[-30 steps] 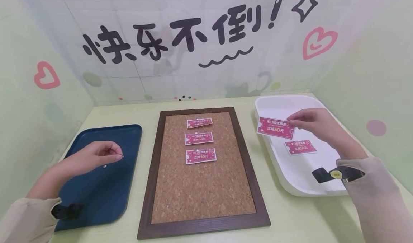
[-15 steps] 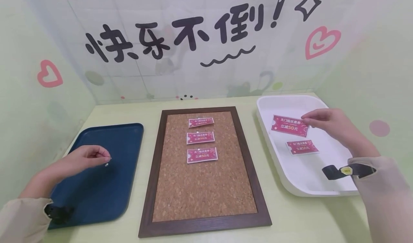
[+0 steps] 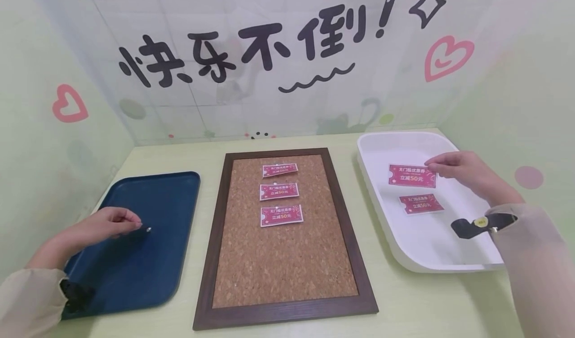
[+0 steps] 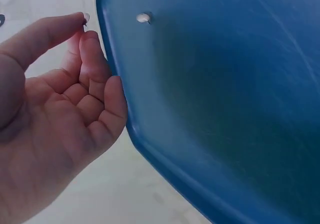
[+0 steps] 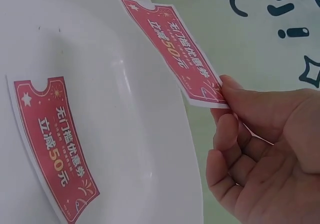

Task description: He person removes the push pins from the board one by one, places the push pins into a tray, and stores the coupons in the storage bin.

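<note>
My left hand (image 3: pixel 101 226) is over the blue tray (image 3: pixel 166 273), its thumb and a fingertip pinching a small thumbtack (image 4: pixel 87 19). A second thumbtack (image 4: pixel 143 18) lies on that tray, just beyond the fingertips. Above the white tray (image 3: pixel 415 258), my right hand (image 3: pixel 473 174) holds a red coupon (image 3: pixel 412 176) by one end between thumb and fingers. Another red coupon (image 3: pixel 421 203) lies inside the white tray, below the held one. Between the trays is a framed cork board (image 3: pixel 283 268), with a column of three similar coupons (image 3: pixel 282 215) on its upper half.
A pale green table (image 3: pixel 395 303) carries the board and both trays. Behind it stands a wall sheet (image 3: pixel 251 108) printed with large black characters, and plain side walls (image 3: pixel 530 103) close in the left and right.
My left hand has shifted left and a little lower over the blue tray, still pinching. The right hand has carried its coupon rightward over the white tray, and the coupon now looks more level.
</note>
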A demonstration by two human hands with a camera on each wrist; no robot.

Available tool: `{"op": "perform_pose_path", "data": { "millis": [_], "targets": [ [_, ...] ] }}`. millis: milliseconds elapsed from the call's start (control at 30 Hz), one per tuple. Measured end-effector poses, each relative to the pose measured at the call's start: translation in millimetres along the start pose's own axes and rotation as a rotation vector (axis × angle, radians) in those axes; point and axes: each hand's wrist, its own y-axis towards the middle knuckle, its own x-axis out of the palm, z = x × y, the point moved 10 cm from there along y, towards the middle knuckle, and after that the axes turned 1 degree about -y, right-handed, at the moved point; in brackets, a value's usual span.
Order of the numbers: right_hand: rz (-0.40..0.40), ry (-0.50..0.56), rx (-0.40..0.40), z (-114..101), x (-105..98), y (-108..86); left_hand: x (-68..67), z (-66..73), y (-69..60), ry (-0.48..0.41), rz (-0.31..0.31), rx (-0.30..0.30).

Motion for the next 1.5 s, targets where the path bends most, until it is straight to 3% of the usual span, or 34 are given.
{"op": "perform_pose_path", "data": {
  "millis": [233, 700, 1067, 1500],
  "targets": [
    [-0.063, 0.011, 0.021, 19.0, 4.7, 13.1, -0.5, -20.7, 4.1, -0.017, -0.018, -0.049],
    [-0.231, 0.057, 0.007, 51.2, 20.9, 26.1, 1.5, -36.8, 11.1, -0.027, -0.045, -0.088],
    [-0.26, 0.086, -0.006, 65.1, 35.0, 34.2, 7.6, -47.9, 11.7, -0.037, -0.065, -0.099],
    [-0.211, 0.063, 0.014, 77.7, 45.1, 39.1, 8.2, -48.8, 13.2, -0.014, -0.045, -0.11]
  ]
}}
